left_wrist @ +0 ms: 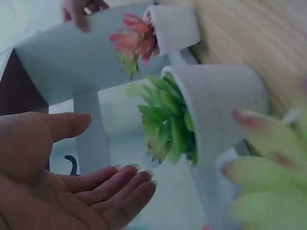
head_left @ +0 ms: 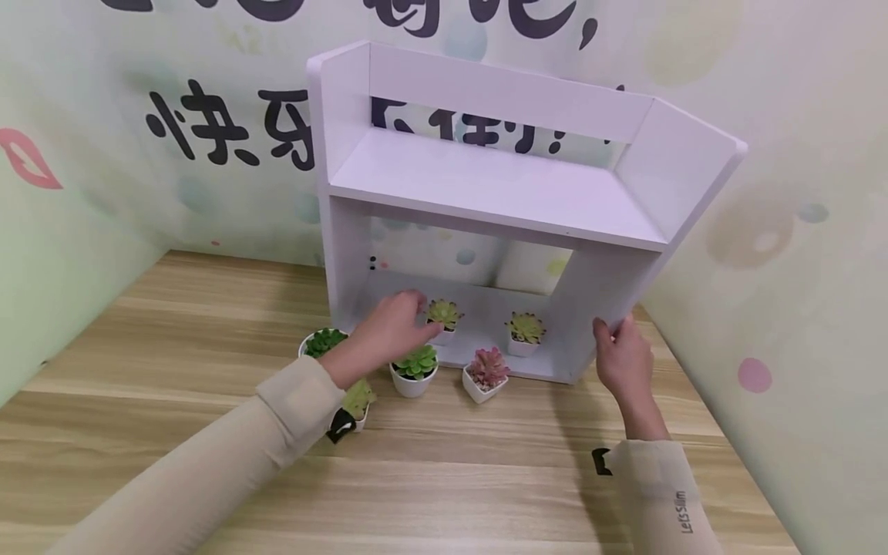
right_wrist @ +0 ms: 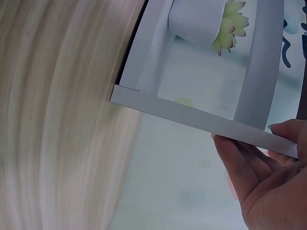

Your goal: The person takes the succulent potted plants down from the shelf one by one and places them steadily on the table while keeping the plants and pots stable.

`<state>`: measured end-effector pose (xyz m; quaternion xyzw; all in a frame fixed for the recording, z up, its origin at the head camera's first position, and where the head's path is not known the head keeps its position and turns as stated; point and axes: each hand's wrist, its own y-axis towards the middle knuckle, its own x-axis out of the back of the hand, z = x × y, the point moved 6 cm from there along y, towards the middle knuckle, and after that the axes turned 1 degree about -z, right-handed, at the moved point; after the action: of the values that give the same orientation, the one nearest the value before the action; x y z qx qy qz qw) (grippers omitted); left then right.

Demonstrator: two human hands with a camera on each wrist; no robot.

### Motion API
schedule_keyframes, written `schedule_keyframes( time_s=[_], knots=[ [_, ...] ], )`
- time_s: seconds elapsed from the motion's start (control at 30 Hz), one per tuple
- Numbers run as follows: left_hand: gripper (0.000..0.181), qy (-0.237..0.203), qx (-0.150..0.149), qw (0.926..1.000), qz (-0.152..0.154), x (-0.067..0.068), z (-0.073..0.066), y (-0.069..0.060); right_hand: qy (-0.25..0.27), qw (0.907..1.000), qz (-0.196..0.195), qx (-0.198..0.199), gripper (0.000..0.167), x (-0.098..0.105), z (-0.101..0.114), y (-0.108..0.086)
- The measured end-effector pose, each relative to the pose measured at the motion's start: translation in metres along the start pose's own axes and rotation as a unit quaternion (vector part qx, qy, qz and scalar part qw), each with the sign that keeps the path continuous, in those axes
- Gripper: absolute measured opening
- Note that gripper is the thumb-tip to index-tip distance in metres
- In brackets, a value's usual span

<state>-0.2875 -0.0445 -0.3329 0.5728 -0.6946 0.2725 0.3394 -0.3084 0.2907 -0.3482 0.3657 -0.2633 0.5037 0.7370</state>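
Note:
A white two-tier shelf (head_left: 486, 208) stands on the wooden table, its right side panel (right_wrist: 192, 117) gripped between thumb and fingers of my right hand (head_left: 624, 358). My left hand (head_left: 388, 331) is at the lower compartment, thumb and fingers apart in the left wrist view, beside a potted yellow-green succulent (head_left: 444, 312); contact cannot be told. A second yellow-green succulent (head_left: 526, 327) stands farther right on the lower board. In front of the shelf are a green succulent (head_left: 415, 362) and a pink one (head_left: 489, 366) in white pots.
Left of these, a dark green plant (head_left: 324, 341) and a yellow-green plant (head_left: 359, 398) stand partly behind my left arm. Walls with printed lettering (head_left: 208, 127) and coloured dots rise behind and beside the table (head_left: 444, 493).

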Motion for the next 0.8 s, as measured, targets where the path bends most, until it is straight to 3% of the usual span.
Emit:
schedule_keyframes(
  time_s=[0.17, 0.3, 0.5, 0.8],
  knots=[
    [0.066, -0.039, 0.031, 0.9982, 0.034, -0.004, 0.003, 0.013, 0.004, 1.0, 0.003, 0.003, 0.044, -0.002, 0.001, 0.001],
    [0.071, -0.055, 0.047, 0.9964, 0.043, -0.008, 0.005, 0.024, 0.004, 1.0, -0.001, 0.002, 0.044, -0.001, 0.001, 0.001],
    [0.063, -0.036, 0.07, 0.9959, 0.045, -0.017, 0.014, 0.039, -0.002, 1.0, 0.007, -0.001, 0.045, -0.001, 0.0, 0.0],
    [0.054, -0.018, 0.062, 0.9955, 0.069, -0.033, 0.016, 0.053, -0.002, 1.0, 0.007, -0.005, 0.045, -0.001, -0.002, -0.001]
  ],
)
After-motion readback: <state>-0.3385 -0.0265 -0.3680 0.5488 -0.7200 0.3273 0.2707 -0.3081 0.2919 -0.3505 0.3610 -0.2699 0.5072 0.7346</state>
